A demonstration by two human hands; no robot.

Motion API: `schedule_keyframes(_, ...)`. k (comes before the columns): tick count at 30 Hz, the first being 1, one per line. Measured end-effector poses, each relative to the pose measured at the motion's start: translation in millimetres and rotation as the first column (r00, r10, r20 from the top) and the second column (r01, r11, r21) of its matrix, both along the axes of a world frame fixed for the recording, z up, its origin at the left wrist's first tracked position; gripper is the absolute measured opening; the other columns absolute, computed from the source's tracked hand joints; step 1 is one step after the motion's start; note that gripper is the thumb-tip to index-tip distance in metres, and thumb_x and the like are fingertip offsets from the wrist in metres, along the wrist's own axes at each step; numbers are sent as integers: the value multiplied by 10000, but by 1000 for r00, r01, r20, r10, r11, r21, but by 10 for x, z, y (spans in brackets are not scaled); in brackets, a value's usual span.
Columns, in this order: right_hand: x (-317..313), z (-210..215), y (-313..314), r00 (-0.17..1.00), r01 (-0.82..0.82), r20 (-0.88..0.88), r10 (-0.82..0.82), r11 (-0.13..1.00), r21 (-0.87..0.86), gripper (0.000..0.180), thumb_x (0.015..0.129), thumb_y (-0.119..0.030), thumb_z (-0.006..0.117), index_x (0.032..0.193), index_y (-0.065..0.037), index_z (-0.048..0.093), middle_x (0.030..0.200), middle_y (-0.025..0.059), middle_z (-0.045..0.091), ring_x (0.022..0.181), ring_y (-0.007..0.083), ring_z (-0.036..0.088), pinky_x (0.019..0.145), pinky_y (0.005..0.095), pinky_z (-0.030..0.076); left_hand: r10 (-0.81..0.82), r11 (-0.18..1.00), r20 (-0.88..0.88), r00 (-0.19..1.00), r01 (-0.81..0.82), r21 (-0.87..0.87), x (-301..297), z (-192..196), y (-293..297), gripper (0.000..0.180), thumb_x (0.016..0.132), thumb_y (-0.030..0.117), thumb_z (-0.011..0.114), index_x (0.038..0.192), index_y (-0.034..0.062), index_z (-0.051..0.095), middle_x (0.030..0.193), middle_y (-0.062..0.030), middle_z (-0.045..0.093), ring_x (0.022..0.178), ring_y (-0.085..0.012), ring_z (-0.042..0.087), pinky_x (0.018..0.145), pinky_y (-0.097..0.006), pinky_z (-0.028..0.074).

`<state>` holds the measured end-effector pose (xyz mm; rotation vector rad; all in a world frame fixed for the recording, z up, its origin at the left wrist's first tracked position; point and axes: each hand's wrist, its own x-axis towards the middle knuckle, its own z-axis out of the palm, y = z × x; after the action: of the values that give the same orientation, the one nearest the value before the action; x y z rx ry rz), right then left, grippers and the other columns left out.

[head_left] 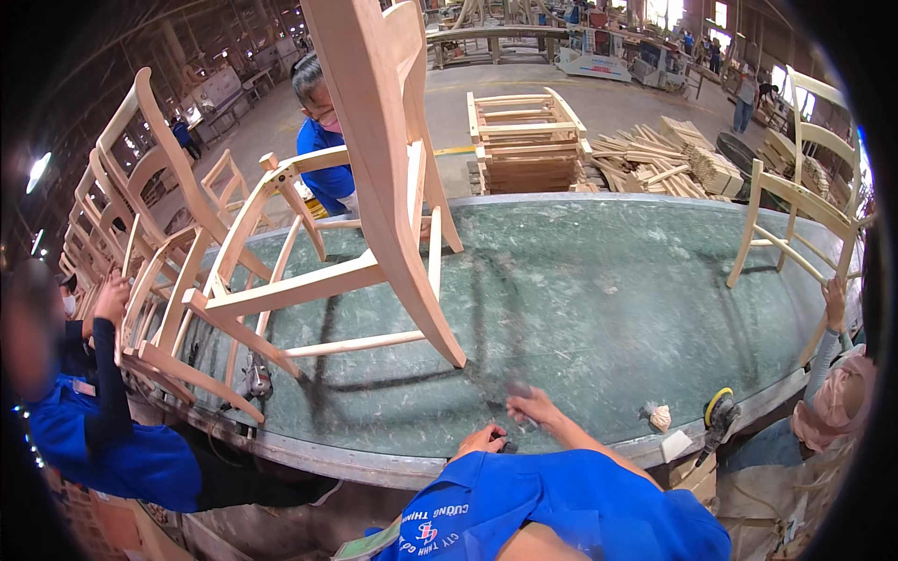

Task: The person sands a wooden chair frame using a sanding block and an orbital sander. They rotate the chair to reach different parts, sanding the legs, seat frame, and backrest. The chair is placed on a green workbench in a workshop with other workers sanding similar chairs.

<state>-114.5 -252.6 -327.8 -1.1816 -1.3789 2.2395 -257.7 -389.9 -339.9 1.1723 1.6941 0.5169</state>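
Nearest the camera, the person's blue sleeves enter from the lower edge. The left hand (pixel 484 439) rests at the near rim of the tabletop (pixel 608 309); its grip is curled around a small dark object too small to identify. The right hand (pixel 531 404) lies just beyond it on the green surface; it is blurred, and whether its grip is open or closed cannot be told.

Right of the hands, a crumpled rag (pixel 659 416) lies on the tabletop near the rim. A hand sander (pixel 718 416) with a yellow disc sits just beside it at the edge.

On the middle of the tabletop stands an unfinished wooden chair (pixel 374 187), tilted, its pale back rising toward the camera and its legs resting on the green surface, well apart from both hands. A second wooden chair frame (pixel 187 309) lies on its side at the left edge of the tabletop, touched by a co-worker in blue (pixel 103 439) at lower left. Another co-worker in blue (pixel 323 140) stands behind the tilted chair at the far side.

At the right edge, a third person's raised hand (pixel 832 304) holds a chair (pixel 804 206) that stands on the tabletop.

Beyond the tabletop, a stack of wooden frames (pixel 524 140) and a pile of loose wooden parts (pixel 664 159) rest on the floor. A row of chairs (pixel 103 215) stands at far left.
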Motion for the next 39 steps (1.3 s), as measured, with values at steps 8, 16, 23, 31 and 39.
schedule_keyframes(8,-1671,1135,706,992,65,-120,43,641,765,841,703,-283,804,1376,-19,375,1155,160,562,1085,226,555,907,346,457,418,838,212,884,-465,287,-584,60,-19,284,870,232,612,1119,98,638,832,-91,652,736,-160,591,675,-329,484)
schedule_keyframes(16,-1744,1338,604,985,35,-153,80,776,630,750,711,-264,791,1337,-61,431,1148,152,593,1081,246,565,932,364,440,962,-35,157,223,-470,882,-2852,1222,-528,541,910,281,645,1284,-27,406,1104,-126,503,962,-198,508,859,-323,432)
schedule_keyframes(23,-624,1372,547,995,91,-93,-40,761,643,692,686,-250,828,1262,-24,519,1147,129,628,1076,219,588,919,357,464,719,41,462,519,-696,717,-3245,1978,-1065,553,860,248,698,1293,26,434,1168,-47,524,1070,-151,499,923,-308,399)
schedule_keyframes(31,1431,1309,445,899,436,-153,-410,800,413,605,732,-228,758,1227,5,500,857,87,640,734,204,657,654,345,553,288,84,684,671,-729,680,-1577,2176,-433,367,710,103,777,1007,33,573,906,-65,607,736,-144,593,654,-301,502)
schedule_keyframes(39,2790,1693,900,768,607,-204,-607,588,534,872,740,-625,685,1345,-43,445,763,71,589,646,204,650,576,337,552,167,299,591,789,-612,732,-219,2994,620,375,766,98,731,1063,1,524,782,-57,592,609,-129,565,535,-264,480)
